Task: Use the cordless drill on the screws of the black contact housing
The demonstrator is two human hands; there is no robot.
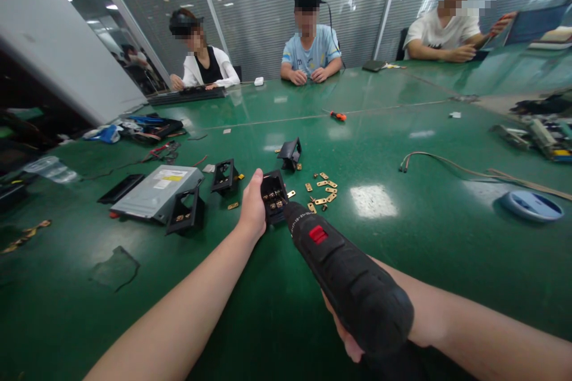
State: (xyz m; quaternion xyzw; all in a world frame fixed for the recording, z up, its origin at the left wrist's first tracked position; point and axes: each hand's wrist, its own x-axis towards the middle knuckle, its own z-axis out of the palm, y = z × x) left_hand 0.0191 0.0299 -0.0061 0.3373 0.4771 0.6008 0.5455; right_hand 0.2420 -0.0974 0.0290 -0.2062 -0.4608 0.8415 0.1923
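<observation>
My left hand (254, 205) grips the left side of a black plastic housing (273, 193) with brass screw terminals inside, its thumb along the upper edge. In my right hand (344, 330) is a black cordless drill (353, 274) with a red switch on top; its body hides most of the fingers. The drill's front end points into the housing's open face, and I cannot tell whether the bit touches a screw. Small brass plates (322, 183) and screws lie just right of the housing. Similar black housings (226, 177) stand to its left and behind it (291, 155).
A silver disc drive (156, 190) lies at left, beside another black housing (186, 212). An orange screwdriver (338, 116) rests farther back. At right are a cable (447, 161) and a blue round lid (532, 205). Three people sit across the green table (250, 333).
</observation>
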